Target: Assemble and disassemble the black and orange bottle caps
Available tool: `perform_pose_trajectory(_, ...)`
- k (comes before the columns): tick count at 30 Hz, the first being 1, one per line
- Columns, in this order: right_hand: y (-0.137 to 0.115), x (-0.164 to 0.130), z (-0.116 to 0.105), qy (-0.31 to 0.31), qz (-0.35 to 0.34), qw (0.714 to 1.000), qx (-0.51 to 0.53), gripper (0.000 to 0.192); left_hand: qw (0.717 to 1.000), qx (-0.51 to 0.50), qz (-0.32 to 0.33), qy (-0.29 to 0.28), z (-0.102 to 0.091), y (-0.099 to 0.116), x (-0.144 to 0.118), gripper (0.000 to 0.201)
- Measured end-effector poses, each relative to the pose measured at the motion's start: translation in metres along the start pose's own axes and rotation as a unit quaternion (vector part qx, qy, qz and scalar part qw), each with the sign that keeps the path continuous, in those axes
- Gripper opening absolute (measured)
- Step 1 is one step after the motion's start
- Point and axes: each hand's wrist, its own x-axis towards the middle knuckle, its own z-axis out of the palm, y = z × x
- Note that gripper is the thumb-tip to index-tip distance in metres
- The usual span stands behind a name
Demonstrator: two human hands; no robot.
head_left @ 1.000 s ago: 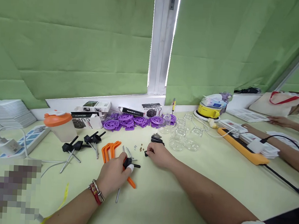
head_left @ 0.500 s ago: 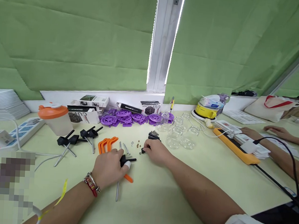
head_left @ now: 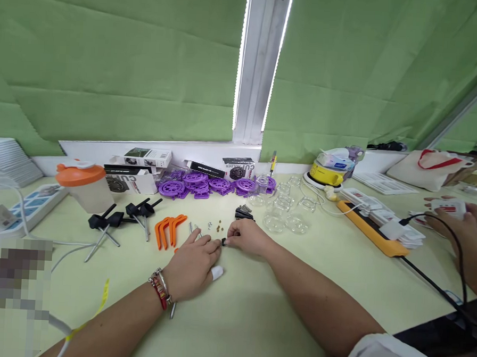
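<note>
The two hands met near the middle of the counter (head_left: 255, 318). The right hand (head_left: 248, 237) pinched a small black part (head_left: 223, 242) between thumb and fingertip, just clear of the surface. The left hand (head_left: 194, 265) lay knuckles-up beside it, its fingers curled over a steel rod (head_left: 173, 309) that poked out below the wrist; one fingertip wore a white cot (head_left: 216, 273). Whether that hand truly gripped the rod or only covered it could not be told.

The black part looked like hard plastic: light, stiff, and small enough to slip away if squeezed unevenly. A fingertip pinch across its two flatter sides seemed the safest hold. The rod appeared rigid and smooth, likely to roll on the counter, so it would be best taken near its middle or at the end to be fitted.

Close by lay orange brackets (head_left: 167, 228), more rods, a scatter of tiny screws (head_left: 215, 227), and a heap of black parts (head_left: 242, 213). These screws would need care, being easily flicked off. Behind stood black clamps (head_left: 118, 217), purple discs (head_left: 206, 183), clear glass cups (head_left: 284, 213), which seemed fragile, and an orange-lidded bottle (head_left: 80, 186). At the far right another person's hands (head_left: 456, 216) held a white object.
</note>
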Motion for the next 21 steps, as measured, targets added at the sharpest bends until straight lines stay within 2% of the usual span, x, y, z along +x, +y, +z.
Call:
perform_pose_trajectory(2, 0.002, -0.001, -0.007, -0.025, 0.007, 0.999, -0.044, 0.02, 1.0, -0.004, 0.001, -0.003, 0.0, -0.001, -0.001, 0.033)
perform_pose_trajectory(6, 0.005, -0.002, -0.02, 0.001, 0.009, 0.983, -0.182, 0.021, 1.0, -0.003, 0.001, -0.004, 0.0, -0.002, -0.002, 0.036)
perform_pose_trajectory(9, 0.007, -0.002, -0.024, 0.008, 0.022, 0.973, -0.23, 0.016, 1.0, 0.001, 0.0, -0.009, 0.0, -0.002, -0.003, 0.04)
perform_pose_trajectory(17, 0.014, 0.005, -0.026, 0.018, 0.042, 0.965, -0.259, 0.011, 1.0, 0.016, 0.006, -0.023, 0.0, -0.002, -0.003, 0.046)
perform_pose_trajectory(21, 0.01, 0.002, -0.027, 0.045, -0.003, 0.969, -0.242, 0.008, 0.999, 0.016, 0.006, -0.028, 0.0, -0.002, -0.003, 0.046)
